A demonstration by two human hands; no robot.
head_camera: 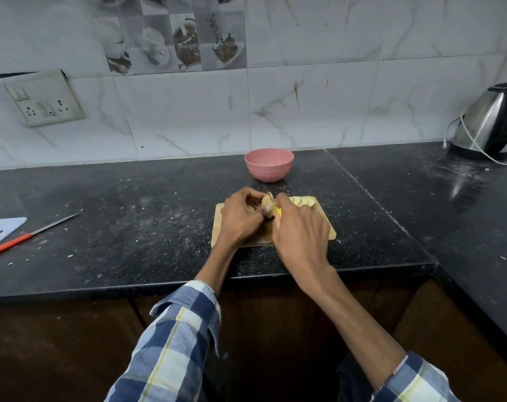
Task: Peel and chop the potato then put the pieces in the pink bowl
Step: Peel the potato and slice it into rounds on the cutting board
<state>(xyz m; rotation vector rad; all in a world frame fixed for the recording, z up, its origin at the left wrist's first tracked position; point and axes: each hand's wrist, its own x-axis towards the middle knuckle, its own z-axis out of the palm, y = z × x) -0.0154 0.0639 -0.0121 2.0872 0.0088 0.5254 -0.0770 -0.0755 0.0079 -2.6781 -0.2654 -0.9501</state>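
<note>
On a small wooden cutting board (327, 227) lies the rest of a potato (266, 205), held in place by my left hand (240, 219), fingers curled over it. My right hand (300, 230) grips a yellow-handled knife (277, 211); its thin blade stands in the potato's right end. Several pale cut slices (303, 201) lie in a row on the board, right of the blade. The pink bowl (269, 165) stands behind the board near the wall; what it holds cannot be made out.
A red-handled knife (29, 235) and a pale blue cutting board (1, 227) lie at the left on the black counter (130, 221). A steel kettle (490, 120) with a white cord stands at the back right. The counter's front edge runs just below the board.
</note>
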